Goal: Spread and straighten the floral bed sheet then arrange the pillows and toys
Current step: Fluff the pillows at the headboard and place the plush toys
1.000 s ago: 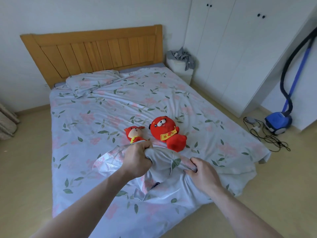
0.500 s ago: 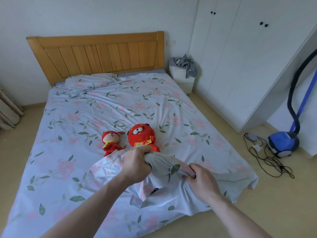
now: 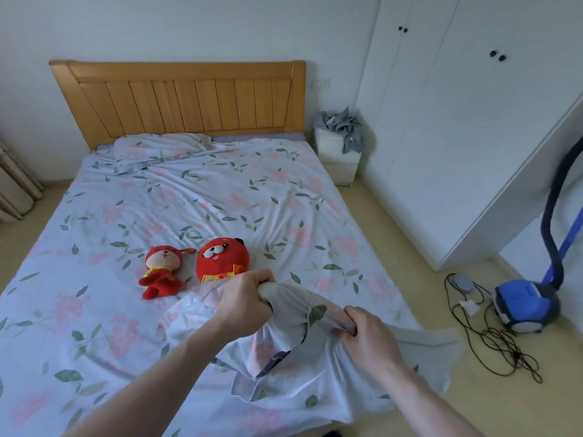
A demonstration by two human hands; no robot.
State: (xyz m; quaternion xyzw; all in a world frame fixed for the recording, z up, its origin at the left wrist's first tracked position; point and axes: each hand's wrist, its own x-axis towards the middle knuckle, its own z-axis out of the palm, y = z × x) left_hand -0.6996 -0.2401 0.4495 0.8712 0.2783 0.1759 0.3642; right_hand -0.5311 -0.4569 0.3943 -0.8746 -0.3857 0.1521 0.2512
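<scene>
Two hands at work on one bed (image 3: 47,310), wooden headboard (image 3: 176,99) at the far end. Sheet (image 3: 220,190) covers most of the mattress; foot-end right portion is bunched and lifted, its corner draped off the edge toward the floor. Creases run diagonally toward the lifted part. One pillow (image 3: 157,149) in matching print lies at the head, left side. Big red toy (image 3: 222,258) and small red toy (image 3: 161,271) sit mid-bed, just beside each other; the raised fold covers the big toy's lower part.

Left hand (image 3: 244,299) fisted round a gather of sheet. Right hand (image 3: 367,337) pinches the fabric edge, fingers curled.

Judgement: fabric is thin, light and limp and will billow and drag the toys if pulled hard. Best held at hem and corner, hands wide apart.

Hidden: a dark patch shows under the lifted fold, cannot identify it. Second pillow, if any, not visible. Near bed edge is cut off by the forearms.
</scene>
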